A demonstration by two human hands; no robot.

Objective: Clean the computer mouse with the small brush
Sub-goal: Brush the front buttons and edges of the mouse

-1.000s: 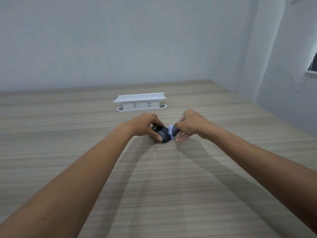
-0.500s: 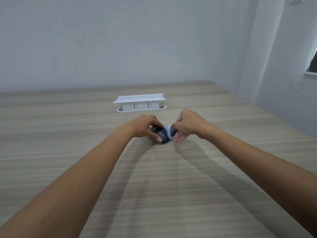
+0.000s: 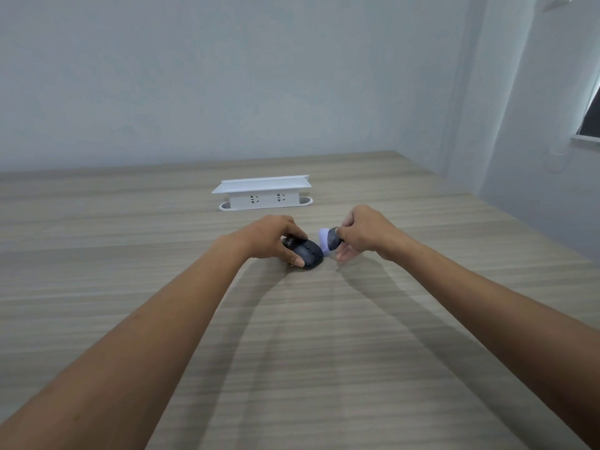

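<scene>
Left hand [image 3: 272, 237] grips mouse [image 3: 306, 253] flat on worktop [image 3: 292, 352]; right hand [image 3: 363, 233] pinches small brush [image 3: 329, 239] just beside it: sweep lightly along seams, mouse pinned.

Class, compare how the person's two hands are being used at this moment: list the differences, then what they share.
The left hand grips the black computer mouse down on the wooden table; the right hand holds the small brush lifted beside it. Left covers from above; right pinches. Both hold something.

Dark grey, almost black mouse [image 3: 306, 253]; brush [image 3: 328, 239] pale lilac with dark grey part. White socket box [image 3: 263, 193]. Table [image 3: 292, 336] light wood with grey-brown streaks. Wall [image 3: 227, 76] plain pale grey-blue.
</scene>
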